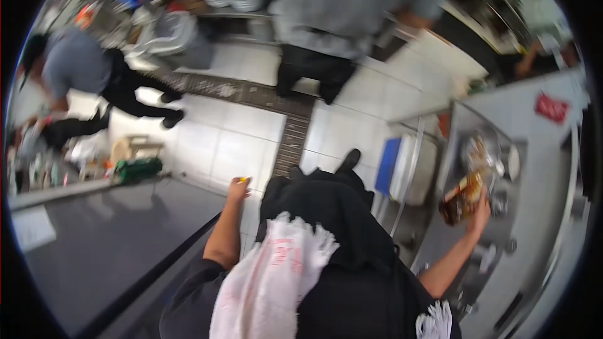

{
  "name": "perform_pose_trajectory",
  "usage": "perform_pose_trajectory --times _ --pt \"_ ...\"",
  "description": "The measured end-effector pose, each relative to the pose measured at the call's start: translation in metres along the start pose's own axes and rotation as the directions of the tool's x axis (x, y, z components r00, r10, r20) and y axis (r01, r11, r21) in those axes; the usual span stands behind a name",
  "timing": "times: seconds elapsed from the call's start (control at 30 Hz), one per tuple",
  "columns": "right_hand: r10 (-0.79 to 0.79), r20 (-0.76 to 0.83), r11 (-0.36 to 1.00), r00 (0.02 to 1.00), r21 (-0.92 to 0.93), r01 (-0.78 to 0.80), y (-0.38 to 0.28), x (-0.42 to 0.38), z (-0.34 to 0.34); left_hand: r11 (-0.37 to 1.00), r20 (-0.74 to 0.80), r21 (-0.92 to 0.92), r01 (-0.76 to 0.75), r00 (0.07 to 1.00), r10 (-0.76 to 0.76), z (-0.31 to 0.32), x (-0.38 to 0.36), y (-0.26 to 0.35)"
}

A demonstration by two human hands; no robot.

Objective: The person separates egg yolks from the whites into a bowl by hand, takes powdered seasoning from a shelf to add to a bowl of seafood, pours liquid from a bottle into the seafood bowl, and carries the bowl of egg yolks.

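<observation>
My right hand (480, 215) is wrapped round a clear bottle or jar (461, 199) with amber-brown contents, tilted over the steel counter at the right. Beyond its upper end lies a clear plastic-looking item (480, 152), too blurred to name. My left hand (239, 188) is closed out to the left above the floor, with a small yellow thing (244, 180) at its fingers. A white towel (276, 276) with red print hangs over my black apron (333, 226).
One person (352, 6) in grey stands straight ahead; another (81, 63) bends at the left. A drain grate (292, 141) crosses the tiled floor (239, 150). A grey counter (132, 232) is at the left, and a blue board (387, 166) stands beside the right counter.
</observation>
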State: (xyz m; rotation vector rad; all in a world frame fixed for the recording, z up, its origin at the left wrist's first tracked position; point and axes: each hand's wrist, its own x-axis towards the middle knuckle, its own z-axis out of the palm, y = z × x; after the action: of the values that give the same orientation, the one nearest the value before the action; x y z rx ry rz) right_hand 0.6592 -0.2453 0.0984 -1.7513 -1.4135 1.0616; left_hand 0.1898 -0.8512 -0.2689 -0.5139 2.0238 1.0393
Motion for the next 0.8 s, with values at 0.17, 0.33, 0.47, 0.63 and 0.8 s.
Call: perform_pose_trajectory --times 0.17,0.33,0.47,0.63,0.8 --pt "-0.076 0.456 0.954 0.886 -0.225 0.198 0.003 -0.041 0.101 0.974 0.246 -0.203 -0.103 0.957 0.153 0.028 -0.031 0.106" --pt "-0.162 0.833 0.798 0.53 -0.206 0.566 -0.014 -0.105 0.265 0.874 0.426 -0.324 -0.362 0.769 0.476 0.042 -0.111 0.244" --pt "-0.134 0.953 0.722 0.27 -0.093 0.686 -0.071 -0.174 0.396 0.79 0.371 -0.254 -0.558 0.698 0.612 0.017 -0.139 0.313" --pt "-0.09 0.994 0.6 -0.056 0.099 0.794 -0.131 -0.238 0.537 0.689 -0.043 0.117 -0.715 0.69 0.723 -0.048 -0.114 0.347" --pt "-0.098 0.95 0.417 -0.297 0.31 0.854 -0.187 -0.289 0.646 0.779 -0.261 0.403 -0.48 0.756 0.601 -0.132 -0.093 0.378"
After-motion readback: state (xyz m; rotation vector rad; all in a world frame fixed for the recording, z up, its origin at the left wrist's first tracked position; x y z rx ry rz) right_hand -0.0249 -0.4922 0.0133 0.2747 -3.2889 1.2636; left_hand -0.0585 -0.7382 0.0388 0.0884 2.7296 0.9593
